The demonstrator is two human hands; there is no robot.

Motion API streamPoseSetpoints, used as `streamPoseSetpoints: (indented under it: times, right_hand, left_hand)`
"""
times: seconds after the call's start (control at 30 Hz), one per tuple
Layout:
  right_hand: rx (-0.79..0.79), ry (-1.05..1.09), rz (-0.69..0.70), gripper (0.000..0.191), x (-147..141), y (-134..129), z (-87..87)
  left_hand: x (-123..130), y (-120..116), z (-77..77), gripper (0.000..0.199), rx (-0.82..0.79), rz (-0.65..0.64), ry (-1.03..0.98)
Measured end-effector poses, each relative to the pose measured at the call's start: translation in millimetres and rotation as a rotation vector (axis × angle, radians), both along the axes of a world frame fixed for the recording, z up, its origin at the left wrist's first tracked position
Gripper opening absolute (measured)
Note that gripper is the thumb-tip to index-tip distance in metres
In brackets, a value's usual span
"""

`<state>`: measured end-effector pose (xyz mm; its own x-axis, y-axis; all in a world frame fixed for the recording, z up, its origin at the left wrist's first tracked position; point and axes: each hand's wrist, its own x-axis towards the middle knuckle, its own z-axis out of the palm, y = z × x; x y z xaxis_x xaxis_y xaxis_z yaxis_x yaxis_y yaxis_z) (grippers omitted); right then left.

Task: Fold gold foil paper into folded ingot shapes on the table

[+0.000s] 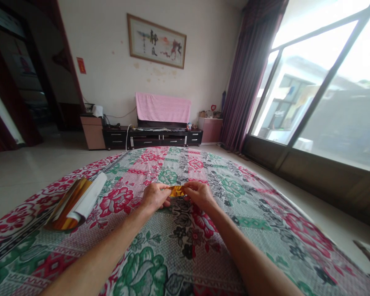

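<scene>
Holds a small piece of gold paper out in front, over the patterned cloth, between the left hand and the right hand. Pinches one end with the left hand, thumb and fingertips pressed together at the left edge, and grips the opposite end with the right hand in much the same way, fingertips closed on the right edge. Shows no spread fingers at the paper, only the lower ones loosely curled beneath on either side. Runs the long axis of the gold paper from left to right, straight across from one grip to the other, with just a short bright stretch bare in the middle. Lies to the right of the left fingertips and to the left of the right fingertips, touching both, so with neither hand clearly nearer. Looks creased or folded along the bare part; too small to tell how many layers. Cannot tell from here whether resting on the cloth or lifted slightly above. Farther to the left, well apart from the left hand, has a loose pile of curled gold and white sheets lying on the cloth, long side slanting from near left to far right. Beyond the far edge of the cloth, shows a low black cabinet against the wall, with a pink cover above.
</scene>
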<state>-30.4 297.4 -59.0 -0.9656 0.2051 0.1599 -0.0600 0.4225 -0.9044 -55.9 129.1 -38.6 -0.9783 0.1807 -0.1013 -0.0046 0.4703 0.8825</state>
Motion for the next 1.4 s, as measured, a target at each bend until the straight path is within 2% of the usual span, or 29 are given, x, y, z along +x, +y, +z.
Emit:
streamPoseSetpoints:
  times: [0.3,0.5,0.97,1.4]
  right_hand:
    - [0.082,-0.014,-0.034,0.022,5.0,-3.3,9.3]
    - [0.149,-0.005,-0.042,0.019,4.0,-1.3,6.3]
    - [0.097,-0.057,-0.058,0.017,-0.9,-0.2,1.5]
    - [0.08,-0.048,-0.009,0.019,-2.3,3.4,-1.7]
  left_hand:
    - [-0.6,-2.5,1.9,0.034,0.007,-0.023,0.0]
    - [0.1,-2.5,-0.4,0.026,0.028,-0.009,0.004]
    - [0.0,-2.9,-3.6,0.026,0.043,-0.008,0.008]
    - [-0.9,-2.8,-4.4,0.024,0.064,-0.017,0.005]
